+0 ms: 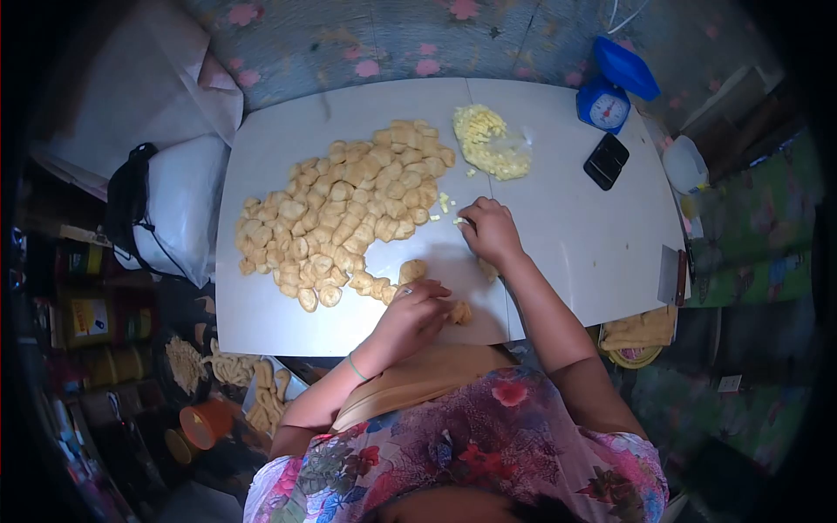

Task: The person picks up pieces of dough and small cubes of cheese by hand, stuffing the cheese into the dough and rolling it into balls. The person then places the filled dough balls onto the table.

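Observation:
My right hand (490,231) reaches over the table, thumb and fingertips closed at a small pale-yellow cube (459,220). A few similar cubes (445,202) lie loose just beside it. Behind them an open clear plastic bag (495,150) is full of these cubes. Near the table's front edge, my left hand (414,309) has its fingers curled inward; whatever they hold is hidden. One dough ball (412,270) sits just above this hand, and another dough piece (461,312) lies by its fingertips. A large spread of dough balls (349,196) covers the table's left half.
A blue kitchen scale (608,109) stands at the back right, with a black phone-like object (606,161) in front. On the right edge lies a broad-bladed knife (671,275). Below the table's left front are trays with dough strips (266,397) and an orange container (207,424).

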Action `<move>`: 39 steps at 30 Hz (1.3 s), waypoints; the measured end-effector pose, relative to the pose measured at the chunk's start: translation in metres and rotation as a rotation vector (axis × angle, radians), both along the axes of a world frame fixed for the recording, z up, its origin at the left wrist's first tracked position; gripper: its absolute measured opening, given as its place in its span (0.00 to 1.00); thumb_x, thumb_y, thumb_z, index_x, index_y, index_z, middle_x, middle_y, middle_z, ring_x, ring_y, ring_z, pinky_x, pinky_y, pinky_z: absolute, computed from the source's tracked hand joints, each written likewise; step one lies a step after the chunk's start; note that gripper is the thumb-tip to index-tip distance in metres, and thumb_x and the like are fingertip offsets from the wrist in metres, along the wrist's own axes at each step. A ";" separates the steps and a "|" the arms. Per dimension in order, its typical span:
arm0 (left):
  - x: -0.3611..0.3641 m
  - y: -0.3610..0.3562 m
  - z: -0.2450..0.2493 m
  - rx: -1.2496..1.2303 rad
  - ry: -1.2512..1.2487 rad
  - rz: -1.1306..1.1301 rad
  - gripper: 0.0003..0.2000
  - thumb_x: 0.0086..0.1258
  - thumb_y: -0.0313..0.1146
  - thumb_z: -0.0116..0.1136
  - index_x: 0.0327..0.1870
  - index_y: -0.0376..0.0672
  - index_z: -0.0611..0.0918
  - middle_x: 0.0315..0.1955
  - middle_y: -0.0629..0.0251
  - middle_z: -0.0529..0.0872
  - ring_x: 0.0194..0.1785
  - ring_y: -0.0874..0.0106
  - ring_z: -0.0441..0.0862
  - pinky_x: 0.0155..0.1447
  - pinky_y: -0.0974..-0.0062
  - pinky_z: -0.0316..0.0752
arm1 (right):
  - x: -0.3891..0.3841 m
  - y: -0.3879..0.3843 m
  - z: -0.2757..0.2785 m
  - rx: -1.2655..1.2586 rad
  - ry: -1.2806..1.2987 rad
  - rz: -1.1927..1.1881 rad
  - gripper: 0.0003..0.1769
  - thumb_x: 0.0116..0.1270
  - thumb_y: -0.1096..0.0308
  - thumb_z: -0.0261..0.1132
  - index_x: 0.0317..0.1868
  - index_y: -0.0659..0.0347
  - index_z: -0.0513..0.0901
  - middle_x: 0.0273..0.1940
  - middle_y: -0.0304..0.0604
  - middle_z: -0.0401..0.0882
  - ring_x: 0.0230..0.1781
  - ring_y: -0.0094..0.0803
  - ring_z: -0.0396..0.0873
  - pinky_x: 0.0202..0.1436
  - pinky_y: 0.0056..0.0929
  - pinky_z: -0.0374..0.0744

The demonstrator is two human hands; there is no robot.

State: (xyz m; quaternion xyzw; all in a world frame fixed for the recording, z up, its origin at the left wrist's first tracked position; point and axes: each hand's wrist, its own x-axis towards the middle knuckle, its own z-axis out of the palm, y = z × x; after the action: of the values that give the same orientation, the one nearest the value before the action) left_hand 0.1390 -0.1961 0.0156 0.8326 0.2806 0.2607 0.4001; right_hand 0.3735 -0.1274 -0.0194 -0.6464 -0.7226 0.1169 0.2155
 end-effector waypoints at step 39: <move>-0.035 0.006 0.000 -0.238 0.018 0.524 0.06 0.62 0.30 0.64 0.34 0.36 0.83 0.45 0.58 0.85 0.43 0.68 0.80 0.47 0.73 0.73 | -0.055 0.021 -0.018 -0.075 0.482 0.754 0.09 0.55 0.70 0.68 0.38 0.60 0.82 0.36 0.44 0.78 0.40 0.38 0.78 0.43 0.35 0.76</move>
State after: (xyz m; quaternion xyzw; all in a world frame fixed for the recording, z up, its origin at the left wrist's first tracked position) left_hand 0.1036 -0.1906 0.0160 0.6811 0.5184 0.3131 0.4115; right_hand 0.3185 -0.1061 -0.0375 -0.2995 -0.8320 0.3607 0.2965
